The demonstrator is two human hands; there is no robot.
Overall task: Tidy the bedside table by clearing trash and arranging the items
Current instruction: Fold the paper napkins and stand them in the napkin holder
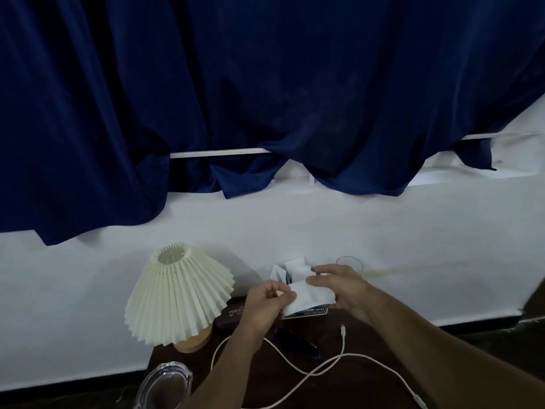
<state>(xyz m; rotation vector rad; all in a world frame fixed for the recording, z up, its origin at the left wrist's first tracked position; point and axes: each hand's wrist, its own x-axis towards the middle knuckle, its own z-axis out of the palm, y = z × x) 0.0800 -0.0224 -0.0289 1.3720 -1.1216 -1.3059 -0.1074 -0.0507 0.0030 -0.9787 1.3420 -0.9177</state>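
Both my hands hold one white tissue (309, 295) above the dark bedside table (368, 388). My left hand (262, 302) pinches its left edge, and my right hand (339, 287) grips its right side. Behind the tissue stands a tissue box (290, 270) with white sheets sticking up. A white charging cable (312, 370) snakes across the table top. A dark pair of glasses or similar object (298, 340) lies under my left wrist, partly hidden.
A pleated cream lamp (177, 296) on a wooden base stands at the table's left. A dark book (233, 315) lies behind it. A glass ashtray (165, 385) sits at the front left, a clear glass (351, 262) at the back right. Blue curtains (265, 98) hang above.
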